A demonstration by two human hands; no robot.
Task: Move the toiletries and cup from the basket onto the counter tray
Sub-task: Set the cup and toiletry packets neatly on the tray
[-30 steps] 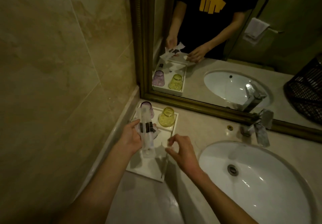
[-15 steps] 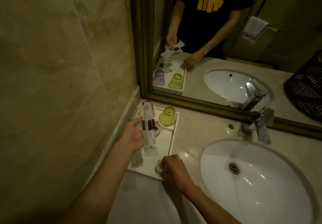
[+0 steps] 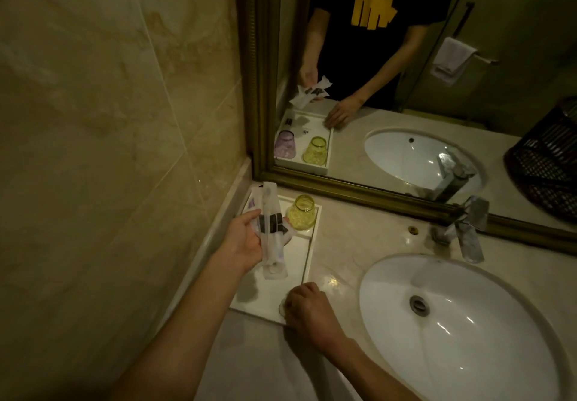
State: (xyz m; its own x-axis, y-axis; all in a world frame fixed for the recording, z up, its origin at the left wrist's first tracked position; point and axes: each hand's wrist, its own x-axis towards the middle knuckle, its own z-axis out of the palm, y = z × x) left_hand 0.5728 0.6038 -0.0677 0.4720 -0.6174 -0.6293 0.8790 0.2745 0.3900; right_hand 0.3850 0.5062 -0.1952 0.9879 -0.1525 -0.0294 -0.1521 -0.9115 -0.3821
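We see a white tray (image 3: pixel 304 252) lying on the beige counter (image 3: pixel 352 238) in the corner where the marble wall (image 3: pixel 109 119) meets the gold-framed mirror (image 3: pixel 406 194). Our left hand (image 3: pixel 246 239) hovers over the tray's middle, its grip closed around a bundle of clear-wrapped toiletry packets (image 3: pixel 270 232) with dark bands, held upright-tilted so their tops rise toward the wall. These packets hide most of a purple cup (image 3: pixel 252 202) at the tray's far left corner; only a sliver of it shows directly, though the mirror shows it upside down beside its neighbour. A yellow cup (image 3: pixel 301 213), also upside down, stands at the tray's far right corner, just beside the packets but apart from the hand. Our right hand (image 3: pixel 307 307) rests at the tray's near right corner, knuckles up and fingers curled under; something small and pale shows at its fingertips, and we cannot tell whether the grip pinches it or merely presses there. To the right, the white sink (image 3: pixel 462 322) takes up most of the counter, with a chrome faucet (image 3: pixel 468 229) behind it near the mirror frame. A dark basket (image 3: pixel 544 163) shows only as a reflection at the mirror's right edge, well apart from the tray. A towel (image 3: pixel 452 60) hangs on a bar in the reflection.
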